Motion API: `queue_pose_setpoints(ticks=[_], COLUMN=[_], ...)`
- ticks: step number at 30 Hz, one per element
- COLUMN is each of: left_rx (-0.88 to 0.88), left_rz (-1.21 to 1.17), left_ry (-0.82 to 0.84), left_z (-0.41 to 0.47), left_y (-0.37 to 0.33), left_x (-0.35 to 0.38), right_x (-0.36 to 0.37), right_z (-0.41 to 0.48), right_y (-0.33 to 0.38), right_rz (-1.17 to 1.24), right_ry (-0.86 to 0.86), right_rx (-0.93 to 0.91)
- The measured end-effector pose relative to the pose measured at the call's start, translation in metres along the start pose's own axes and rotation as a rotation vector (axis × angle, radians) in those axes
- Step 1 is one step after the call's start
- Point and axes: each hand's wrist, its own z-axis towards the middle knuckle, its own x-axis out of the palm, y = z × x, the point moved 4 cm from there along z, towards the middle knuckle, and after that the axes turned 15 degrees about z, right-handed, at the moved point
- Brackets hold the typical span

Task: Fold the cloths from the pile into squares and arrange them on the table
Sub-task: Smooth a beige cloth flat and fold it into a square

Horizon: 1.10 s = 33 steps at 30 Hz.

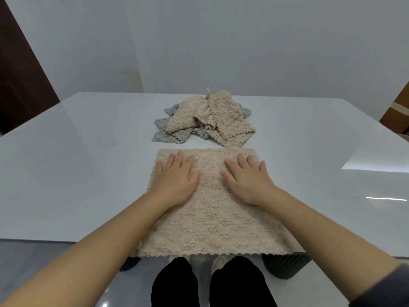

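Observation:
A beige fluffy cloth (210,222) lies spread flat on the white table (77,151), its scalloped near edge hanging slightly over the table's front edge. My left hand (177,176) presses flat on the cloth's far left part, fingers straight and spread. On the far right part my right hand (245,178) lies flat in the same way. Behind the cloth sits the pile (205,118) of crumpled beige and grey cloths, near the middle of the table.
The table's wide glossy surface stretches to both sides of the cloth. A white wall stands behind the table. Below the front edge I see my dark trousers (212,284), dark table legs and a grey floor.

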Motion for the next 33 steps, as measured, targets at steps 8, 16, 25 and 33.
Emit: queue_pose_setpoints(ticks=[8, 16, 25, 33], left_rx=[0.021, -0.137, -0.143, -0.124], left_rz=[0.039, 0.055, 0.053, 0.048], left_ry=[0.039, 0.034, 0.027, 0.015], left_z=[0.046, 0.047, 0.046, 0.053], left_y=[-0.014, 0.025, 0.033, 0.034], left_x=[0.003, 0.012, 0.014, 0.014], right_x=[0.015, 0.007, -0.009, -0.022], right_z=[0.047, 0.044, 0.060, 0.082], right_y=[0.026, -0.010, -0.019, -0.034], right_rz=[-0.011, 0.010, -0.069, -0.009], right_ry=[0.022, -0.082, -0.156, -0.102], right_rx=[-0.084, 0.061, 0.160, 0.291])
